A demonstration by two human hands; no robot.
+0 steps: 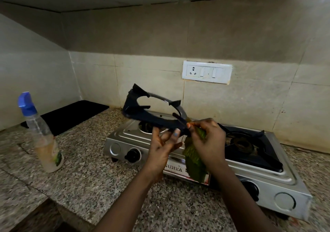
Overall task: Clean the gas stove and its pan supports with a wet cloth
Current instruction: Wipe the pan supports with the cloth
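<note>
Lettering "SURYA" on the front strip of the steel gas stove (196, 162), partly covered by the hanging green cloth (194, 162); label on the spray bottle (42, 135) too blurred to read. Lifted pan support (153, 112) held in the air over the stove's left burner, tilted, long axis running from upper left down to lower right, raised prongs pointing up and toward the wall. Left hand (163, 147) reaching up from below, palm turned upward, fingers only loosely bent under the support's near edge, thumb lying against it. Right hand (207, 138) arched over from the right, fingers curled round the cloth and pinching it against the support's lower right corner, rest of the cloth dangling past the stove front. Second pan support (253, 153) lying flat over the right burner. Stove on a speckled granite counter (89, 178), bottle standing well to the left, black mat (69, 115) in the corner, white switch plate (207, 72) on the tiled wall behind.
</note>
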